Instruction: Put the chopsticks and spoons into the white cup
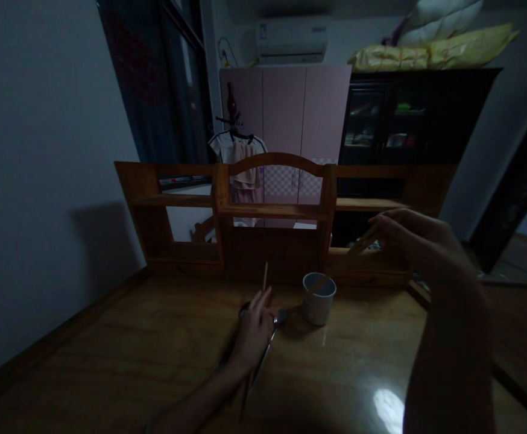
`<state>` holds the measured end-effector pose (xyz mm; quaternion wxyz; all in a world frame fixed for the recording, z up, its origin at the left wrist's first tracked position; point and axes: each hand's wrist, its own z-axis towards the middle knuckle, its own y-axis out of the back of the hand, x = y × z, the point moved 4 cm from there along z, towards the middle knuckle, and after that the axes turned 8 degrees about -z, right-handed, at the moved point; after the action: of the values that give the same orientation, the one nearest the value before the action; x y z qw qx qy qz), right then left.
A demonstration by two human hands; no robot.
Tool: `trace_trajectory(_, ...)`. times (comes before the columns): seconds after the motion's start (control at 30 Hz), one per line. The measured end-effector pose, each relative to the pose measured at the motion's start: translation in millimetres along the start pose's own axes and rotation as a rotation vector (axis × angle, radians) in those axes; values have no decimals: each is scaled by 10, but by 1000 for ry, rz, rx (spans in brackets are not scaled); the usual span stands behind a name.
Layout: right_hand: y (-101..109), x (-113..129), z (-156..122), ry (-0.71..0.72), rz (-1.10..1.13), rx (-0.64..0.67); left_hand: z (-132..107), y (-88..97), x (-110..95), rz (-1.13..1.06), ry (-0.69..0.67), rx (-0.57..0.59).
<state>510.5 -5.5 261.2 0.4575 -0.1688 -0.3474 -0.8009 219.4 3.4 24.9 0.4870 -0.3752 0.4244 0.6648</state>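
My left hand [255,328] rests low on the wooden desk [132,355], fingers closed around a thin wooden chopstick [265,276] that sticks up above them. Under this hand lie a metal spoon [280,316] and other long utensils. My right hand [415,238] is raised at the right, pinching a chopstick [362,244] that slants down toward a white perforated utensil cup [318,298]. The cup stands upright on the desk just right of my left hand.
A wooden shelf hutch [275,211] runs along the back of the desk. A grey wall is at the left. Behind stand a pink wardrobe [286,114], a dark cabinet [408,114] and clothes on a rack [239,150]. Light glares on the desk at the lower right.
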Motion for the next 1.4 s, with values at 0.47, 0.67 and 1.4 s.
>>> trace_trajectory(0.47, -1028, 52, 51, 130, -35, 615, -83, -80, 10, 259, -217, 164)
trace_trajectory(0.67, -1226, 131, 8, 169, 7, 663, -166, -167, -237, -39, -9, 327)
trace_trajectory(1.4, -1272, 102, -107, 90, 44, 937, -190, -277, -232, -129, 186, 435)
